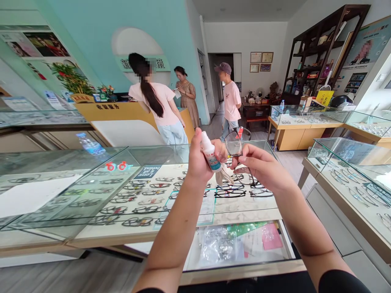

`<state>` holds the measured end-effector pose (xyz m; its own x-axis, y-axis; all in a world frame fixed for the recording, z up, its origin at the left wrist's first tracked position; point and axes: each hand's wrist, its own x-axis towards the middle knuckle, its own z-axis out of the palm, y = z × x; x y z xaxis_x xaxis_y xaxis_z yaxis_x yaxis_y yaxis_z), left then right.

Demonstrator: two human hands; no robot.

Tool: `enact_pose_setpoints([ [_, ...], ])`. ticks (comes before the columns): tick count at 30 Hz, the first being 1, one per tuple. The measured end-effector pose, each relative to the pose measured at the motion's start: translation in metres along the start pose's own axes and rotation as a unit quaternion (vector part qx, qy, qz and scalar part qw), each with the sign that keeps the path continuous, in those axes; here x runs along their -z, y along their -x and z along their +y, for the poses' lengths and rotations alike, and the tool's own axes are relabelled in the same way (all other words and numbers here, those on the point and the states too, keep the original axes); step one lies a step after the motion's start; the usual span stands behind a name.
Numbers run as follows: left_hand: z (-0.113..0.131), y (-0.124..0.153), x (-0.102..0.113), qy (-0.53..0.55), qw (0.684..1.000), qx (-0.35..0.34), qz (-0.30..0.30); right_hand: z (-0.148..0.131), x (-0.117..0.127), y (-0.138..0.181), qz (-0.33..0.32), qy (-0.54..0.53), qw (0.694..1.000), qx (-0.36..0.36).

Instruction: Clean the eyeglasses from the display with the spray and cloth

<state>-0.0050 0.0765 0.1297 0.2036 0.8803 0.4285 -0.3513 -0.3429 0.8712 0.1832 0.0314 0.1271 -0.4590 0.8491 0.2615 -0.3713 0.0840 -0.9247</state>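
Note:
My left hand (198, 160) is closed around a small white bottle (210, 154) with a teal-and-white label, held tilted with its white top up. In my right hand (264, 166), the fingers pinch a pair of eyeglasses (233, 145) with a thin dark frame, raised just right of the bottle. A red-and-white tag or sticker shows near one lens. A pale beige cloth (224, 176) hangs below the bottle between the hands; I cannot tell which hand grips it. Both hands are above a glass display case (146, 162) holding rows of eyeglasses.
Below my forearms, an open drawer (256, 260) holds plastic bags and papers. A water bottle (91, 144) and a white sheet (36, 195) are on the glass at left. Another display case (351, 179) stands at right. Three people are beyond, near a yellow-fronted counter (122, 112).

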Motion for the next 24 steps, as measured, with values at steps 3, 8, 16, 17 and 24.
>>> enact_pose_setpoints([
  [3, -0.0015, -0.0006, -0.0006, -0.015, 1.0, 0.005, 0.003, 0.0003, 0.0008, -0.0004, -0.003, -0.004, 1.0, 0.0],
  [8, -0.0056, -0.0024, 0.0012, -0.003, 1.0, 0.018, -0.003, 0.0001, 0.0009, -0.0009, -0.006, -0.004, 1.0, 0.005],
  [16, -0.0059, -0.0001, 0.0036, -0.016, 1.0, 0.007, -0.016, 0.0003, 0.0002, -0.0009, -0.006, -0.005, 1.0, 0.001],
  [17, -0.0052, 0.0007, 0.003, -0.023, 1.0, -0.002, -0.01, 0.0004, 0.0002, -0.0011, -0.007, -0.009, 1.0, 0.0],
  [24, -0.0083, 0.0033, 0.0034, -0.146, 0.986, -0.085, 0.015, 0.0015, 0.0013, -0.0045, 0.011, -0.001, 1.0, -0.011],
])
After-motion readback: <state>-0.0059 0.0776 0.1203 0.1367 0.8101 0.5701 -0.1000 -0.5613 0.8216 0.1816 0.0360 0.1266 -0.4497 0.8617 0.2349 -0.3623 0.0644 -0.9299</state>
